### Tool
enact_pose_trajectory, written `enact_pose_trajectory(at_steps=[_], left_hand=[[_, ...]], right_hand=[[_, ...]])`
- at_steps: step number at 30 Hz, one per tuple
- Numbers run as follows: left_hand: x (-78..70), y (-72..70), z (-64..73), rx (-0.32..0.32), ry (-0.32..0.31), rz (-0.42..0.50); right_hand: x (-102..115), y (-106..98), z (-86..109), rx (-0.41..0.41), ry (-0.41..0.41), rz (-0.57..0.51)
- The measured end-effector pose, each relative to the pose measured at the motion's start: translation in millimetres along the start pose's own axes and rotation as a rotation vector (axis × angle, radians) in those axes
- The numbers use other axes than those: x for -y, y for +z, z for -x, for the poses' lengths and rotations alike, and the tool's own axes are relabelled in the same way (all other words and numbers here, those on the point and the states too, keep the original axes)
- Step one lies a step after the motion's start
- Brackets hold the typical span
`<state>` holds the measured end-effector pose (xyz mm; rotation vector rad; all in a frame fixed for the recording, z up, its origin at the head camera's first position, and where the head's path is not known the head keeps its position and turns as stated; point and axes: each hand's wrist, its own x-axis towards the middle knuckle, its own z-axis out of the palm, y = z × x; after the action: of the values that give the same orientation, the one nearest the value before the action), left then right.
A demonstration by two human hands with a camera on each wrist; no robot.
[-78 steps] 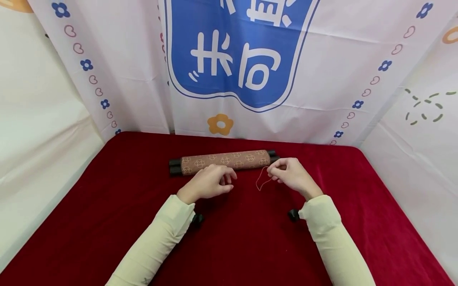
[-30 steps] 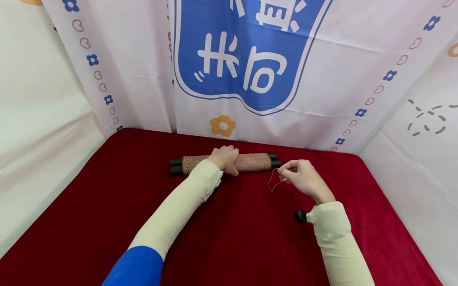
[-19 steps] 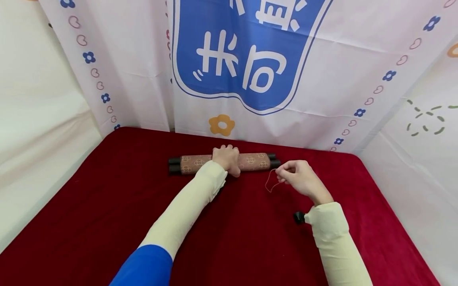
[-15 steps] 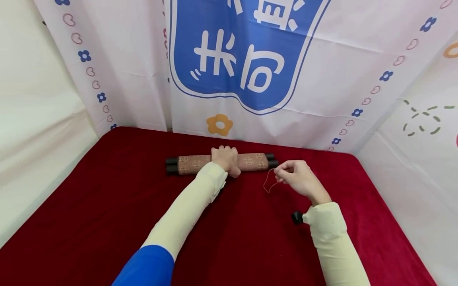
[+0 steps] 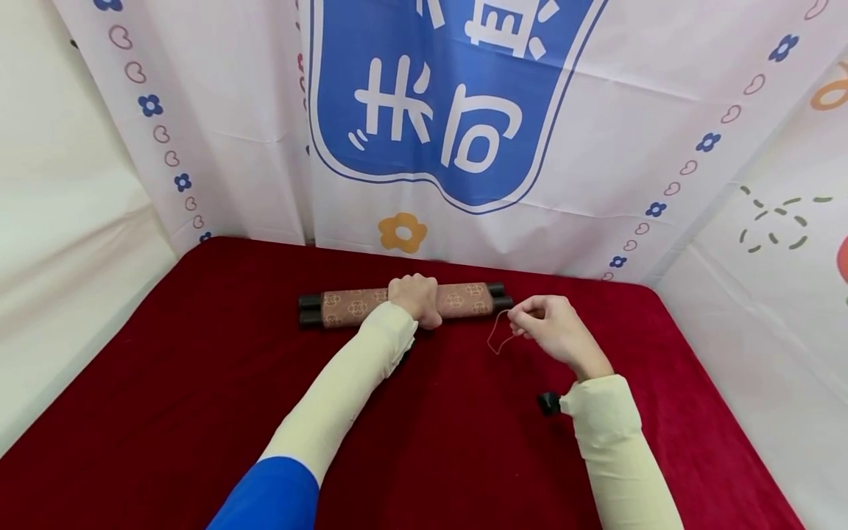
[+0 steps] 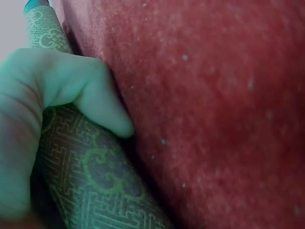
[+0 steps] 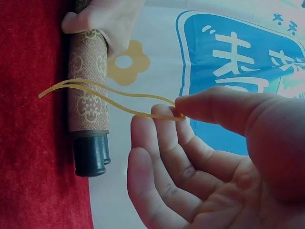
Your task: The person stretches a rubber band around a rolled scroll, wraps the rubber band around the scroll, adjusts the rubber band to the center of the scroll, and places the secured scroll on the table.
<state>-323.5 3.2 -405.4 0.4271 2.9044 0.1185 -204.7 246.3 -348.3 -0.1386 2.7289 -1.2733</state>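
A rolled scroll point(image 5: 351, 306) with brown patterned fabric and black rod ends lies crosswise on the red cloth. My left hand point(image 5: 416, 300) grips it around the middle from above; the left wrist view shows the thumb point(image 6: 102, 105) curled over its near side. Right of the scroll's end, my right hand point(image 5: 553, 327) pinches a thin yellow rubber band point(image 7: 109, 98) between thumb and index finger. The band dangles as a long loop, overlapping the scroll in the right wrist view. My other right-hand fingers are loosely bent below the pinch.
The red velvet-covered table point(image 5: 437, 442) reaches back to a white printed curtain point(image 5: 596, 147) with a blue sign. White cloth walls point(image 5: 79, 184) stand on both sides. A small black device point(image 5: 548, 403) sits at my right cuff.
My left hand has reached forward from in front of the scroll and taken hold of its middle. Lately the scroll's left end has come slightly nearer. The right hand still pinches the rubber band.
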Motion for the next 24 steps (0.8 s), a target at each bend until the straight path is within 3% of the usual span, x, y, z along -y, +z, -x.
enact_pose_trajectory(at_steps=[12, 24], left_hand=[[6.7, -7.3, 6.2, -0.010, 0.026, -0.055], [16.2, -10.5, 29.6, -0.066, 0.085, -0.049]], right_hand=[[7, -6, 6.4, -0.050, -0.047, 0.063], [8, -10, 7.9, -0.081, -0.044, 0.085]])
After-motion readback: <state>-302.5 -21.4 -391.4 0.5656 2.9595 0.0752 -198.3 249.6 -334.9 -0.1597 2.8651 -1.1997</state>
